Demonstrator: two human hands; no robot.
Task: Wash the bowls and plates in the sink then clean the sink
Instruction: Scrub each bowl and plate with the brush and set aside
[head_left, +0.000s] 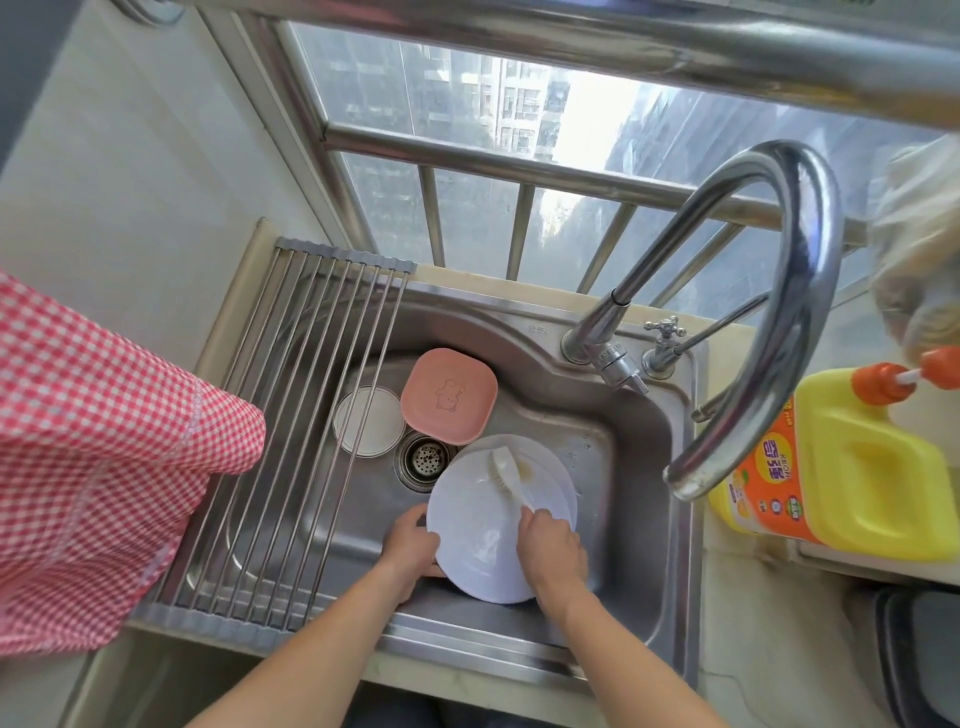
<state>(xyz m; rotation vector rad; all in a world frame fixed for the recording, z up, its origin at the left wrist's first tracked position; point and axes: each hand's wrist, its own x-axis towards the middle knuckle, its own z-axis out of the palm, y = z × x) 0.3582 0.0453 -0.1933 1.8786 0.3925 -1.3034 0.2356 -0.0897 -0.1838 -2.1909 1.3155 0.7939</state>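
Beside the drain (427, 460), the left hand (410, 545) clamps the white plate's (480, 540) rim, steadying it tilted. The right hand (550, 551) grips the dish brush (511, 480), bristles on the plate for scrubbing.

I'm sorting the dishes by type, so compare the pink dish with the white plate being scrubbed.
The pink dish is squarish with rounded corners; the white plate is round and looks larger. The pink dish lies untouched behind the drain; the white plate is gripped by the left hand while the right hand scrubs it with a brush. Both are in the sink.
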